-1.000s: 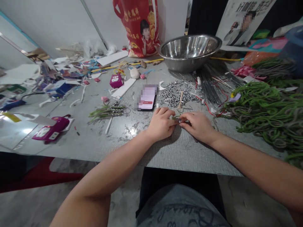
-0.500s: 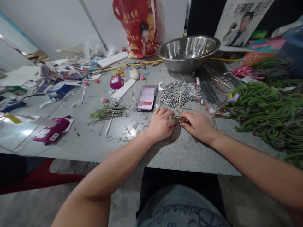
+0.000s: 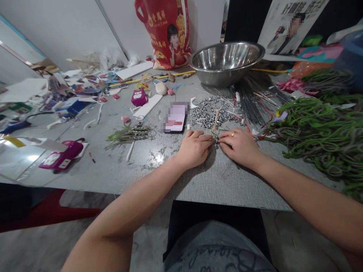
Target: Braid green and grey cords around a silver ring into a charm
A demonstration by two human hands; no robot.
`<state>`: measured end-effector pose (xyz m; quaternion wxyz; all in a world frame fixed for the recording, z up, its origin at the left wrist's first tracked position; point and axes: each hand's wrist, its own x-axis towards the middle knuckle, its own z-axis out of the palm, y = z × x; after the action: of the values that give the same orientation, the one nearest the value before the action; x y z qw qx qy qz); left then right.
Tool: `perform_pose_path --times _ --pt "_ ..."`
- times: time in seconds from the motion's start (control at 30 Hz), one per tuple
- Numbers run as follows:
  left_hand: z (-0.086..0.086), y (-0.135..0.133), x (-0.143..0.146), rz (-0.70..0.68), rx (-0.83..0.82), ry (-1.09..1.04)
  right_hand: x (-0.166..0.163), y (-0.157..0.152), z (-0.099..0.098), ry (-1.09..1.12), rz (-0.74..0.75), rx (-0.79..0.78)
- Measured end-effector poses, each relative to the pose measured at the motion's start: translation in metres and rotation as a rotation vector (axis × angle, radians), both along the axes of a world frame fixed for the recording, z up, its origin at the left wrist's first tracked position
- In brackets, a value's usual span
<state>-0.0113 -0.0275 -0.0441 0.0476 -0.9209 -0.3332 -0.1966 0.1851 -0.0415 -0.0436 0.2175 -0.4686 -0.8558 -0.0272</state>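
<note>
My left hand [image 3: 194, 149] and my right hand [image 3: 239, 147] meet at the middle of the grey table [image 3: 119, 170], fingertips pinched together on a small green cord threaded with metal nuts [image 3: 215, 139]. Most of that piece is hidden under my fingers. A ring shows on my right hand. Just beyond my fingers lies a pile of loose metal nuts [image 3: 208, 111] with a small wooden stick [image 3: 216, 119] on it. A finished bundle of green cords with nuts [image 3: 129, 134] lies to the left of my hands.
A phone [image 3: 176, 117] lies beside the nuts. A steel bowl [image 3: 227, 60] and a red bag [image 3: 167, 32] stand at the back. Green cords [image 3: 320, 132] heap at the right, thin wires [image 3: 255, 100] near them. Pink cases [image 3: 61, 156] and paper scraps clutter the left.
My right hand has turned and slid slightly forward, so its ring now shows. Both hands stay pinched on the small cord piece at the same spot.
</note>
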Motion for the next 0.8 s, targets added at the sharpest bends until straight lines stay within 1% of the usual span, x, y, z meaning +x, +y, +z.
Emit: perform_pose_path --times 0.23,0.4,0.5,0.57,0.63,0.7,0.8 --pt "0.0 0.001 0.0 -0.015 -0.043 0.027 -0.002 -0.001 0.0 0.03 0.071 -0.016" --pt "0.001 0.0 0.0 -0.01 -0.066 0.024 0.0 0.001 -0.001 0.063 0.051 -0.018" --pt "0.001 0.0 -0.001 -0.003 -0.08 0.014 0.006 0.005 0.004 0.108 0.018 -0.043" --pt "0.001 0.0 -0.001 -0.004 -0.08 -0.002 0.013 0.007 0.011 0.129 -0.028 -0.095" --pt "0.001 0.0 -0.001 -0.007 -0.074 -0.025 0.02 0.01 0.019 0.115 -0.092 -0.191" --pt "0.002 0.001 -0.002 -0.001 -0.067 -0.049 0.028 0.012 0.026 0.077 -0.114 -0.299" --pt "0.003 0.002 -0.004 0.017 -0.058 -0.081 0.038 0.014 0.035 0.01 -0.143 -0.42"
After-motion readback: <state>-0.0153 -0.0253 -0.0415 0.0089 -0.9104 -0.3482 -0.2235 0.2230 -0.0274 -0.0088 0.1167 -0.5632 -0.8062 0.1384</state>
